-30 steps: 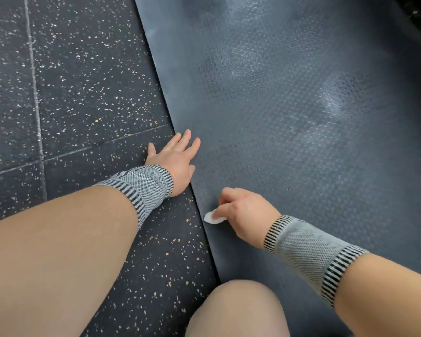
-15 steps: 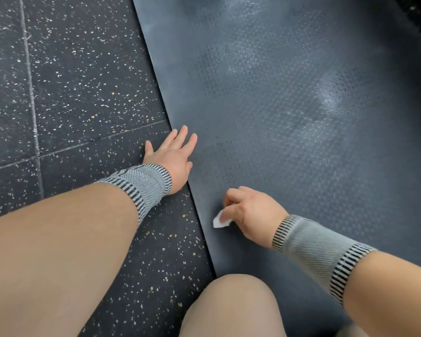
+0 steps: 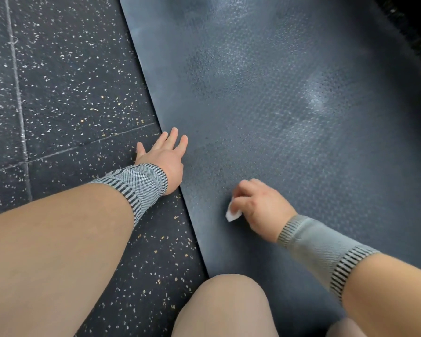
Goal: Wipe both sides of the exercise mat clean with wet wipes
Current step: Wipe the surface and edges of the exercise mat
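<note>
Dark blue-grey exercise mat (image 3: 289,113) with a fine dotted texture, spread flat on the floor, filling the centre and right of the frame, left edge running diagonally from top centre down to lower centre. Pale sheen patches on its surface toward the upper right. Small white wet wipe (image 3: 232,215) bunched against the mat in the lower centre, just inside the left edge. Right hand (image 3: 260,206) above it, fingers curled round the wipe and pinching it down onto the mat. Left hand (image 3: 164,156) at centre left, open and flat, fingers straight and together, lying across the mat's edge with fingertips on the mat and thumb on the floor. Grey knitted wristbands with dark striped borders on both wrists. Bare forearms entering from lower left and lower right. A knee (image 3: 229,307) at bottom centre. Black rubber floor (image 3: 58,81) with pale flecks and thin tile seams at left.
</note>
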`<action>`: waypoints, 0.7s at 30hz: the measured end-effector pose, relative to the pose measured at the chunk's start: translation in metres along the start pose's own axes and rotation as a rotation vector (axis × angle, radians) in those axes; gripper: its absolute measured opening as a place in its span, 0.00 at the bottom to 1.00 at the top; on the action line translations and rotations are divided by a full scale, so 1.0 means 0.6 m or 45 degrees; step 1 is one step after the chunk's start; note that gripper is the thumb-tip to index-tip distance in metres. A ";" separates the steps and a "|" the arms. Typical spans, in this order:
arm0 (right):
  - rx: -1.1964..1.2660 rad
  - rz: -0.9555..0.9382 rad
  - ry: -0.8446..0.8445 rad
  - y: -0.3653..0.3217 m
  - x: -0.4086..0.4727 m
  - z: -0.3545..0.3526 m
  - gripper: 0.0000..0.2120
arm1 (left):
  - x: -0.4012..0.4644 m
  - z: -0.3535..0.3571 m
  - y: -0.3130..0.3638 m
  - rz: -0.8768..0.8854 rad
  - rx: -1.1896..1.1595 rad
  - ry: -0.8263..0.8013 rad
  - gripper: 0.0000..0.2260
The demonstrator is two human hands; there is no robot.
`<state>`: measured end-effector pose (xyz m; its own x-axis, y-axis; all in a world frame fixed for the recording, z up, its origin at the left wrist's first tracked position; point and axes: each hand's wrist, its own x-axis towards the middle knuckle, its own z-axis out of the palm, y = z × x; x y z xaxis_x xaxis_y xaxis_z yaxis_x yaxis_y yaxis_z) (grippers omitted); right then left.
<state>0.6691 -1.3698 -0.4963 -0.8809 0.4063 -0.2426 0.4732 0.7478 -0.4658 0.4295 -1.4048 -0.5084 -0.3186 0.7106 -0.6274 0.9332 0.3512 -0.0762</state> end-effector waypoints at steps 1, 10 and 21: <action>0.003 0.084 0.077 0.021 -0.012 -0.010 0.12 | 0.000 0.000 0.000 0.004 -0.006 -0.001 0.29; 0.241 0.824 0.703 0.036 0.035 -0.003 0.10 | -0.003 -0.008 0.007 -0.012 -0.020 -0.008 0.31; 0.026 0.100 0.169 -0.072 0.196 0.009 0.10 | -0.002 -0.042 -0.025 0.040 -0.158 0.008 0.38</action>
<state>0.5450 -1.3573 -0.5092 -0.8320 0.5298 -0.1648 0.5388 0.7007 -0.4676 0.4115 -1.3958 -0.4869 -0.2911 0.7259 -0.6232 0.9151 0.4013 0.0400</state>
